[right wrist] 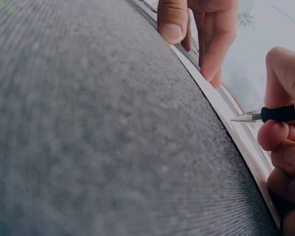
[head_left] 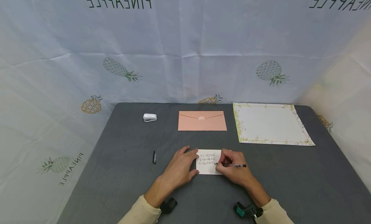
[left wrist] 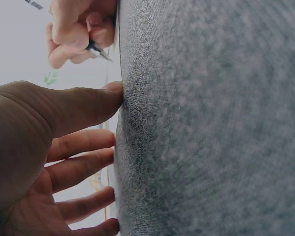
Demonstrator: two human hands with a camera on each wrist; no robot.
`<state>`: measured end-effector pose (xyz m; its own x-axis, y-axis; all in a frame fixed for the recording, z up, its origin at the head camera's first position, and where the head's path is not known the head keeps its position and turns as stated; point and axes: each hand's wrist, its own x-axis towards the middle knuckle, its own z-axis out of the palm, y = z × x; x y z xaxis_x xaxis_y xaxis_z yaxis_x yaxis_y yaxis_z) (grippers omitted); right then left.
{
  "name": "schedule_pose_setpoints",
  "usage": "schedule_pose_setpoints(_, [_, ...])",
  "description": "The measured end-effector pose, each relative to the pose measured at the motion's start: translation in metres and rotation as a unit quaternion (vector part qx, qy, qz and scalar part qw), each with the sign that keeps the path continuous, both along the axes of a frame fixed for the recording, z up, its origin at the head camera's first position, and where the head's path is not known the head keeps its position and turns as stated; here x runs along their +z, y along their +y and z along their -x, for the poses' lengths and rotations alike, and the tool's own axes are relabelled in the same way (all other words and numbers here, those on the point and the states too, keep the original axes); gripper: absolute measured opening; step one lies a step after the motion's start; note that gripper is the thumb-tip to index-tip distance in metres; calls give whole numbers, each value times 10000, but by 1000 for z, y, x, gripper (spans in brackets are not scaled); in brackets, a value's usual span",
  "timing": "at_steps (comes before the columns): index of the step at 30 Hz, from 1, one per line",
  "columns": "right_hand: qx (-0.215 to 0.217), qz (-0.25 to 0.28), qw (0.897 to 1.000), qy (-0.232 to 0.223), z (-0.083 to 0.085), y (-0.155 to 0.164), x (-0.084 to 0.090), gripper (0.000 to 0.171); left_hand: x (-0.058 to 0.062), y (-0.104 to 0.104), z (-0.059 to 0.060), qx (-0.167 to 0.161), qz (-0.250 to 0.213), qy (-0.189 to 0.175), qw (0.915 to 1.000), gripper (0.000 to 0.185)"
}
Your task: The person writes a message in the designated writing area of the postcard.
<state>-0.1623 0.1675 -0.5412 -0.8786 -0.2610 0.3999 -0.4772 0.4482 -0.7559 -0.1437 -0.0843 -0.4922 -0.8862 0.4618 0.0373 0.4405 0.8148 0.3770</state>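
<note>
A small white card with several lines of handwriting lies on the dark table in the head view. My left hand rests at its left edge, fingers spread and fairly straight, with thumb and fingertips touching the card's side. Between thumb and fingers my right hand pinches a pen, its tip at the end of the lowest written line. The right wrist view shows the metal pen tip close over the card. The card's right part is hidden under my right hand.
A black pen cap lies left of my left hand. Farther back are a white stapler, a closed pink envelope and a large sheet with a floral border. A pineapple-printed curtain hangs behind the table.
</note>
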Motion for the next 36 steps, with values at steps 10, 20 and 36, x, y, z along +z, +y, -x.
schedule_pose_setpoints(10, [-8,115,9999,7,0,1,1,38,0,0,1,5,-76,-32,10000,51])
schedule_pose_setpoints(20, [75,70,9999,-22,0,2,1,36,-1,0,1,-7,-74,-22,10000,51])
schedule_pose_setpoints(36, [465,992,9933,-369,-6,-27,5,35,-1,-2,0,-19,-25,95,9999,50])
